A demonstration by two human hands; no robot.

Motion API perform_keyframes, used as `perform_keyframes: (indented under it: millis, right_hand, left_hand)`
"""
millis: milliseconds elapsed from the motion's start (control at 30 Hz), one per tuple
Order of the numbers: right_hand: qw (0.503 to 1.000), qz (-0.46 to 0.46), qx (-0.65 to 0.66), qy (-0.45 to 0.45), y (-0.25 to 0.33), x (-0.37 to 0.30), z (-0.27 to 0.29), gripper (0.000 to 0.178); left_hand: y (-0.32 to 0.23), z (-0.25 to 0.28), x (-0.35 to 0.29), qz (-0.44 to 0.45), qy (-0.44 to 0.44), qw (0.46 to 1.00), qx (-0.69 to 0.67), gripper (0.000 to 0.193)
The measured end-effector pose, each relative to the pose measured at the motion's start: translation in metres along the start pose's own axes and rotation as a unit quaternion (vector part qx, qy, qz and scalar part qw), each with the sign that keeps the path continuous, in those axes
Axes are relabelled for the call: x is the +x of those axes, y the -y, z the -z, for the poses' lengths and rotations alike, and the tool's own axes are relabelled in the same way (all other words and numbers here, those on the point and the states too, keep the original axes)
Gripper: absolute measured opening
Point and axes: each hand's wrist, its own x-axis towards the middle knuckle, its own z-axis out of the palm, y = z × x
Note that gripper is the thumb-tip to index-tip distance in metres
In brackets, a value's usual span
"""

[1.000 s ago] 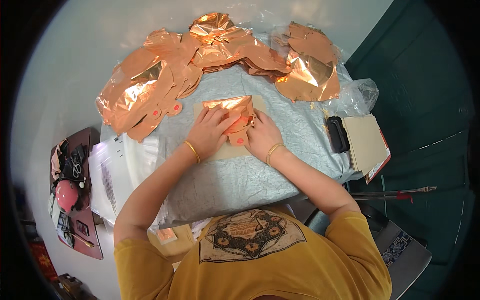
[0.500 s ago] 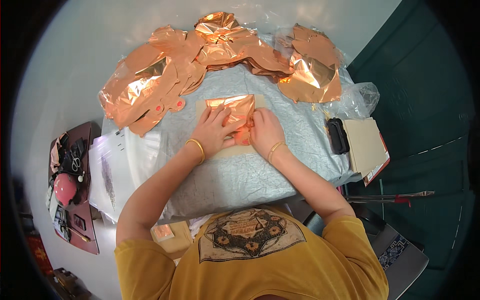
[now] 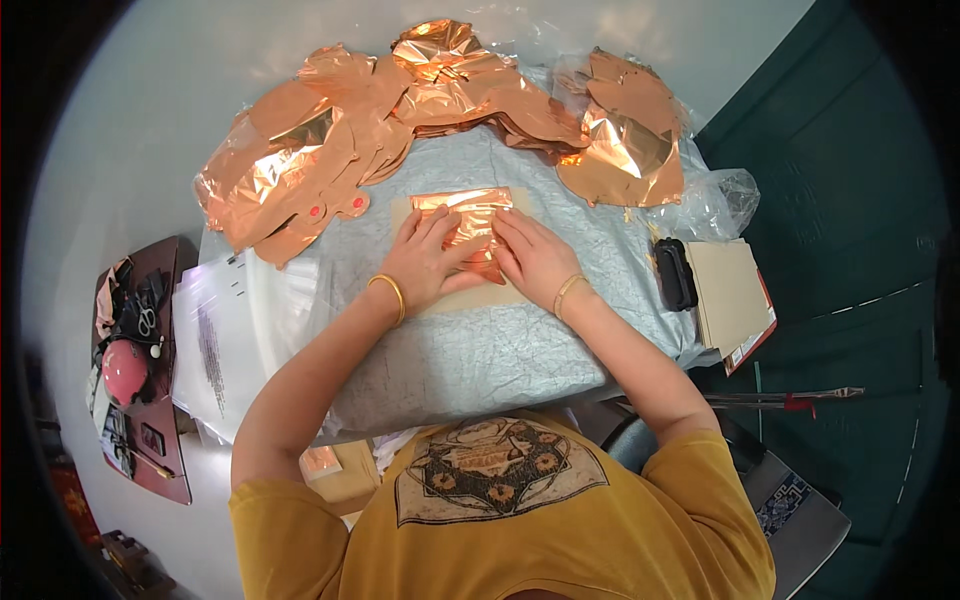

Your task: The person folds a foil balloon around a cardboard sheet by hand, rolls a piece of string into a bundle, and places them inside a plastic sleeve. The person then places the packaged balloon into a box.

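A folded, shiny copper-coloured foil balloon lies on a square beige card at the middle of the covered table. My left hand rests on the left part of the foil, its fingers spread. On the right edge of the foil lies my right hand, fingers stretched out and pressing flat. The lower tip of the foil shows between the two hands. Parts of the foil under both palms are hidden.
Flat copper foil balloons are heaped along the table's far side, with another pile at the far right. Clear plastic bags lie at left. Beige cards and a black case sit at right.
The foil's right side, which my right hand was gripping, is now folded inward. That hand has opened and lies flat on it. My left hand has stayed in place.
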Motion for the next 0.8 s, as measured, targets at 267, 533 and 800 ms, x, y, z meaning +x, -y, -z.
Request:
perform_keyframes:
  millis: [267,533,800]
  right_hand:
    - [0.999,0.002,-0.030,0.013,-0.001,-0.003,-0.005,0.039]
    - [0.999,0.019,-0.033,-0.014,0.000,-0.002,-0.004,0.035]
    - [0.996,0.023,-0.060,0.063,0.010,0.028,0.023,0.042]
  left_hand:
    - [0.012,0.004,0.013,0.155,-0.016,0.972,-0.178,0.047]
    - [0.012,-0.008,0.001,0.125,0.014,0.989,0.080,0.050]
    - [0.014,-0.013,0.000,0.126,0.040,0.984,0.120,0.051]
